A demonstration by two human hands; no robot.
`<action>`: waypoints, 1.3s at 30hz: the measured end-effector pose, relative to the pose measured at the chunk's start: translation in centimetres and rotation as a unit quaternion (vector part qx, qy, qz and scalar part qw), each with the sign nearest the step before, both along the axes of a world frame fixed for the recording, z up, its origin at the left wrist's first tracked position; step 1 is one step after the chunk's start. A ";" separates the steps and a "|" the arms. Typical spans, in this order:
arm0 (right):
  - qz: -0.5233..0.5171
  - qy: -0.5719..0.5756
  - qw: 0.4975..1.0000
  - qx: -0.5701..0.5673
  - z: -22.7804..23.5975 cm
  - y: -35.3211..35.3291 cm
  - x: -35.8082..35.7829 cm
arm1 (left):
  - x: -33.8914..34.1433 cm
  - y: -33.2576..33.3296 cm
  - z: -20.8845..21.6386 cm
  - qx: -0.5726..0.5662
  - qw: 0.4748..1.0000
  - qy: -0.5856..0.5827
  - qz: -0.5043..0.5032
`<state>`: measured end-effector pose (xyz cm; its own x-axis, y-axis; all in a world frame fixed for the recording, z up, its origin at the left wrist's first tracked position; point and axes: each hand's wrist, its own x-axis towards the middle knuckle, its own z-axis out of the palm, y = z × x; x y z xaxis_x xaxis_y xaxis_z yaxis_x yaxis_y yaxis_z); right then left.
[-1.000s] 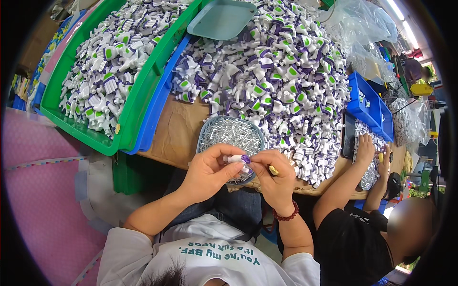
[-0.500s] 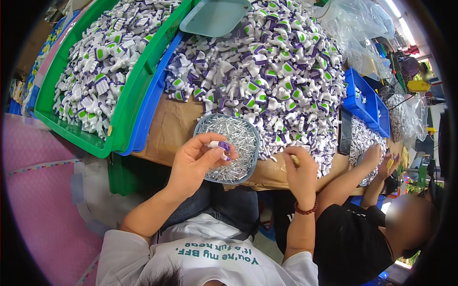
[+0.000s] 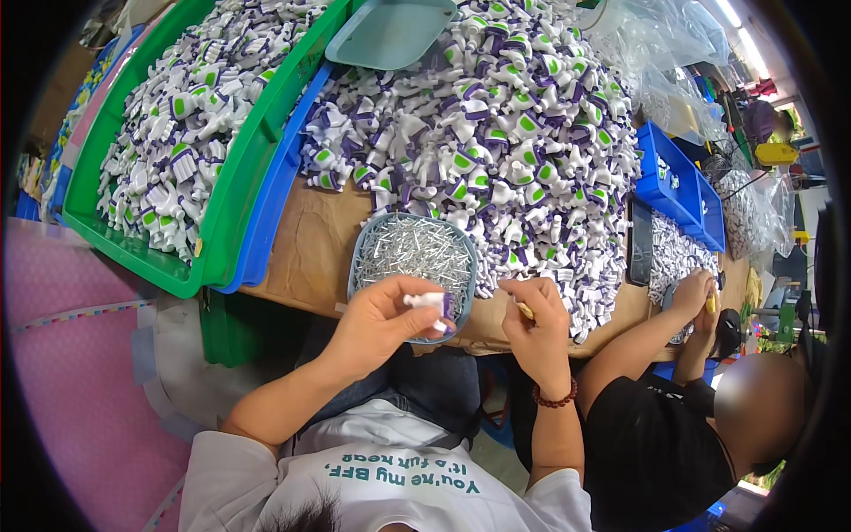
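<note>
My left hand (image 3: 376, 323) pinches a small white and purple plastic toy figure part (image 3: 434, 310) above the near side of a grey-blue tub (image 3: 353, 266) of loose silvery metal pins (image 3: 417, 253). Just to the right, my right hand (image 3: 538, 324) is closed, its thumb and fingers drawn together. Something yellowish (image 3: 526, 310) shows at those fingers; whether it is a finger covering or a held thing, I cannot tell. Beyond both hands lies a big pile of white, purple and green figure parts (image 3: 505, 151).
At left stands a green crate (image 3: 199, 266) of similar parts, with a blue tray edge (image 3: 257, 239) beside it. A grey-blue lid-like tray (image 3: 390, 35) rests on the far pile. To the right are a blue divided bin (image 3: 669, 191) and a co-worker's hands (image 3: 696, 297) over small white pieces.
My hands have come closer together: the left moved right and slightly down, the right moved left. The figure part has turned in my left fingers and shows more fully.
</note>
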<state>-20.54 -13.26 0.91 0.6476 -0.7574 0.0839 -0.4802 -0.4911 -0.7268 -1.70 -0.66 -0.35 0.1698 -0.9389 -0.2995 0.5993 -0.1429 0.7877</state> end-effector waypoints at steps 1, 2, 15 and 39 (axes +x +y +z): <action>0.003 -0.040 0.999 0.035 0.6 0.1 0.2 | -0.4 -0.1 0.1 0.013 0.999 0.024 -0.018; 0.006 -0.080 0.994 0.070 0.9 0.3 0.4 | -0.7 -0.1 0.1 0.016 0.999 0.038 -0.026; 0.026 -0.190 0.939 0.285 1.5 2.2 2.2 | -0.5 0.2 -0.4 0.052 0.994 0.087 -0.050; 0.186 -0.033 0.977 0.097 2.7 -0.1 0.4 | -0.2 -0.1 -0.4 0.008 0.997 0.045 -0.068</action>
<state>-20.18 -13.36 3.65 0.8792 -0.4762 0.0131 -0.2438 -0.4735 -0.8464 -1.90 -0.74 -0.72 0.0138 -0.9465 -0.3224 0.6424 -0.2387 0.7283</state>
